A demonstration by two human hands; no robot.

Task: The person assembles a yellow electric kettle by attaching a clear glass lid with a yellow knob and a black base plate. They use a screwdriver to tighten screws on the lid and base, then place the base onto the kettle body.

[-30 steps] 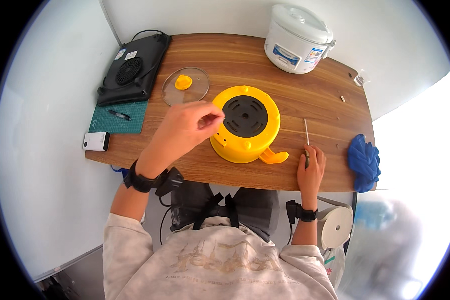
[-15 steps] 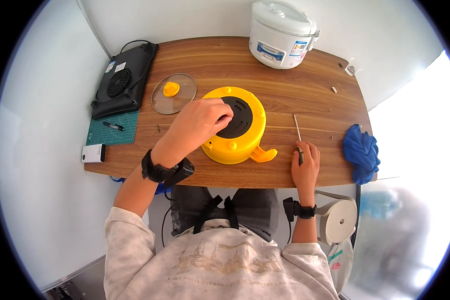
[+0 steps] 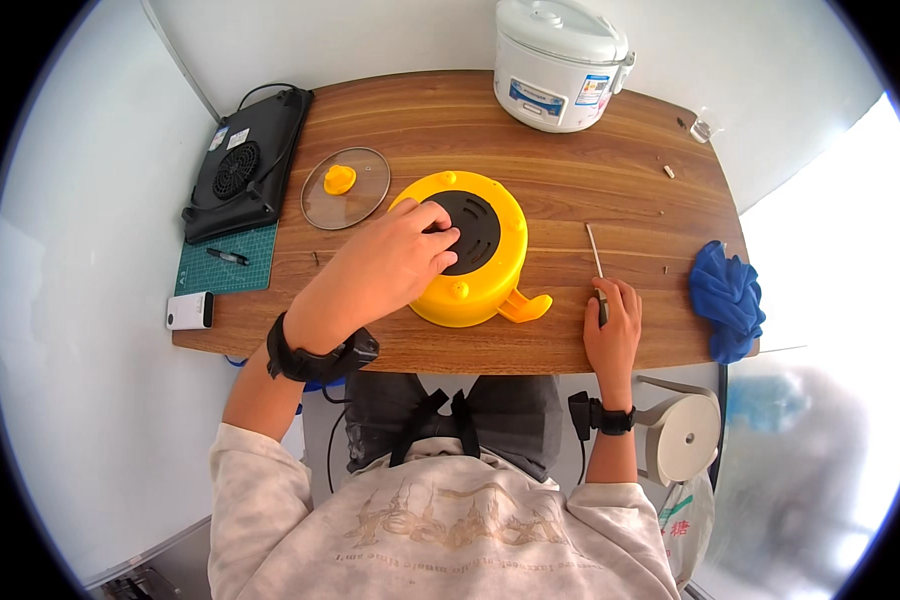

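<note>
An upturned yellow electric cooking pot (image 3: 511,235) lies on the wooden table, its black slotted base plate (image 3: 478,238) facing up and its yellow handle pointing to the near right. Over the left part of that plate my left hand (image 3: 398,246) is closed, with thumb and fingers curled together in a pinch. Whatever the fingertips hold, if anything, is too small or hidden. My right hand (image 3: 615,322) rests on the table to the right, its fingers wrapped round the dark handle of a screwdriver (image 3: 595,252) whose thin shaft points away from me.
A glass lid (image 3: 362,200) with a yellow knob lies left of the pot. Further left are a black fan-vented appliance (image 3: 255,165), a green cutting mat (image 3: 255,270), a pen and a white power bank (image 3: 189,311). A white rice cooker (image 3: 550,85) stands behind; a blue cloth (image 3: 725,300) lies right.
My left hand has shifted slightly and its fingers have rolled, with the thumb spreading a little lower over the black plate. The right hand stays on the screwdriver.
</note>
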